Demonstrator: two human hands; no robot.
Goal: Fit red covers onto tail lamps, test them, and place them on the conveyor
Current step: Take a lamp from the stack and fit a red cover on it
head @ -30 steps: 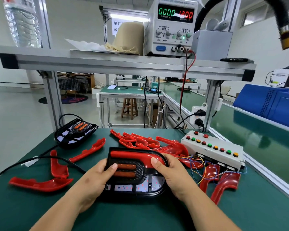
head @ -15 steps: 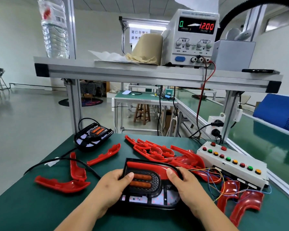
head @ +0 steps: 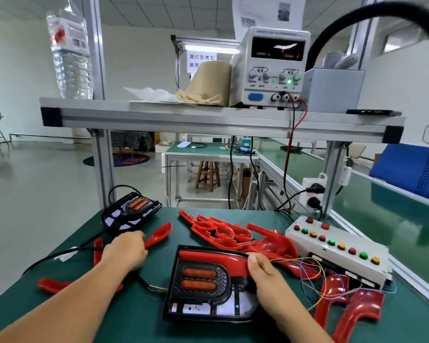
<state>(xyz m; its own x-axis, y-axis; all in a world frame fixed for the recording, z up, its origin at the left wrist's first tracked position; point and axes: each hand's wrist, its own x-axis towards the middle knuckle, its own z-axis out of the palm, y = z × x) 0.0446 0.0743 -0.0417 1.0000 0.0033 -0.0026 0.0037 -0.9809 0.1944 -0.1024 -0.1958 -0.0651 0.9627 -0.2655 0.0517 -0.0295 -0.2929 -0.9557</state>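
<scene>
left grip point(head: 124, 251) extended forward, right grip point(head: 265, 276) clasping

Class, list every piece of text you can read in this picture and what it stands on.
"尾灯后壳与": white sign, top line.
"装饰": same sign, second line; rest hidden behind paper roll.
power supply display and knob labels: blurred.
water bottle label, blue crate print, hanging sheet: unreadable.

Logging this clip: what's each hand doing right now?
Left hand: over the end of a loose red cover; grip cannot be told.
Right hand: holding the tail lamp.
</scene>
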